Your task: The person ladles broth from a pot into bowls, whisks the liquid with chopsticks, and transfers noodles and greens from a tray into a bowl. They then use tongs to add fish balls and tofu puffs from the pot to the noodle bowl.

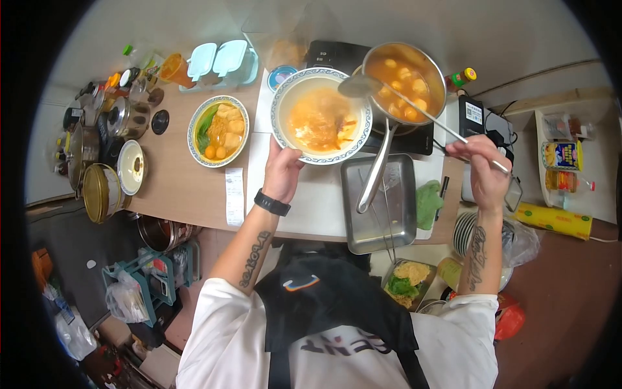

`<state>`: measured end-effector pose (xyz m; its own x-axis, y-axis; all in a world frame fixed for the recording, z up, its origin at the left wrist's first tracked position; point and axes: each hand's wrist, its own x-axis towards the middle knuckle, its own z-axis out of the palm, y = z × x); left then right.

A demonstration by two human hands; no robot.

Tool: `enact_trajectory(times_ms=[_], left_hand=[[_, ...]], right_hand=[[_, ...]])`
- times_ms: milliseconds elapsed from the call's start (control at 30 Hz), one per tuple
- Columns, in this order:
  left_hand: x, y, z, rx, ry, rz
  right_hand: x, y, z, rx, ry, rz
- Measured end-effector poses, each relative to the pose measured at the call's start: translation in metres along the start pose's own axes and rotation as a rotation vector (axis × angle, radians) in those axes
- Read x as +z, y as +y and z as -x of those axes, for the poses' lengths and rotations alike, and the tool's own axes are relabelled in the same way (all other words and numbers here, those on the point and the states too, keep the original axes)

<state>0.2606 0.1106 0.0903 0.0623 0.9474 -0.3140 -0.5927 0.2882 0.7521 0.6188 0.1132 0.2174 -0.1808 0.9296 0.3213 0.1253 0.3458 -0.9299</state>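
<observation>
My left hand (pixel 283 174) grips the near rim of a blue-patterned white bowl (pixel 278 118), which holds orange-brown broth with pieces in it. In my right hand (pixel 484 167) is the long handle of a ladle (pixel 360 87). The ladle's head hovers over the gap between the bowl and a saucepan (pixel 443 84), blurred. Several round balls float in orange broth in the saucepan, whose long handle (pixel 378 170) points toward me. It sits on a black induction cooker (pixel 421 139). Farther left stands a second patterned bowl (pixel 193 139) with greens, balls and tofu-like chunks.
A metal tray (pixel 363 230) with thin tongs lies below the saucepan handle, beside a green cloth (pixel 427 202). A paper receipt (pixel 234 194) lies near the table edge. Light-blue lidded containers (pixel 230 58) stand at the back; pots and jars crowd the left. A sauce bottle (pixel 460 79) stands behind right.
</observation>
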Motion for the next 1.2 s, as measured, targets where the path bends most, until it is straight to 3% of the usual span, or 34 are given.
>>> enact_trajectory(times_ms=[133,233,700,867,1200], left_hand=[[0.000,0.000,0.002,0.005,0.018,-0.003],[-0.001,-0.001,0.002,0.008,0.024,-0.003],[-0.003,-0.007,0.003,-0.009,-0.006,0.033],[-0.004,-0.007,0.003,-0.014,-0.012,0.027],[0.002,-0.004,0.003,-0.007,0.026,0.022]], right_hand=[[-0.005,0.020,-0.009,0.117,0.294,-0.040],[-0.002,0.040,-0.024,0.197,0.388,-0.041],[0.010,0.061,-0.046,0.278,0.405,-0.010],[0.001,0.064,-0.042,0.272,0.461,-0.132],[-0.005,0.012,-0.034,0.250,0.468,-0.138]])
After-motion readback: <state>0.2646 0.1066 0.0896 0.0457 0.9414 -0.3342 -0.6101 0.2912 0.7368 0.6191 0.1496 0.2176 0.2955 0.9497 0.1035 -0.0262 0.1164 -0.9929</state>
